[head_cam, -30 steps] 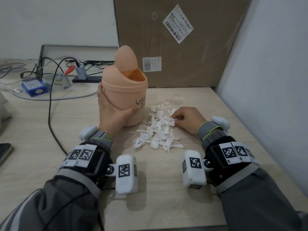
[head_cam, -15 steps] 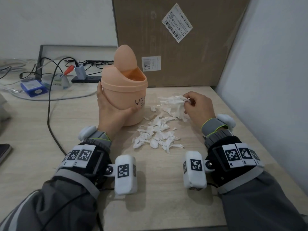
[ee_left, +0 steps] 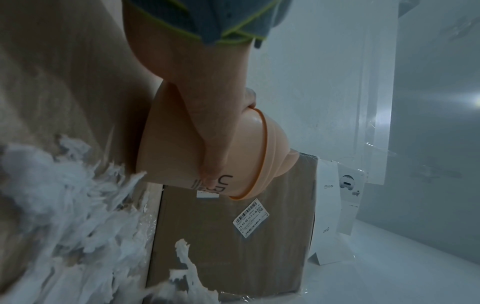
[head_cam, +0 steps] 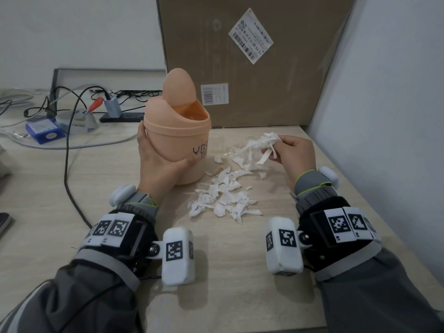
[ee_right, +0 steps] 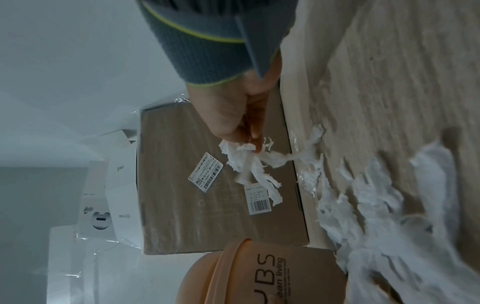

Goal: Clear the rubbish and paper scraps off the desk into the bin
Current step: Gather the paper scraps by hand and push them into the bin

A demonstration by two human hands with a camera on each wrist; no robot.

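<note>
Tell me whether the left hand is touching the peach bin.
Touching. The head view shows the left hand wrapped around the bin; the left wrist view shows fingers pressed against its wall.

Bare desk (head_cam: 228,284) in front of the scrap pile (head_cam: 223,195), open for either hand. Bin (head_cam: 177,140) sits just left of the pile, mouth open toward the right, lid tipped up at back. Cardboard box (head_cam: 252,63) blocks the rear, wall (head_cam: 384,116) closes the right side. Left of the bin a black cable (head_cam: 68,169) crosses the desk; blue box (head_cam: 44,129) and chargers clutter the back left.
</note>
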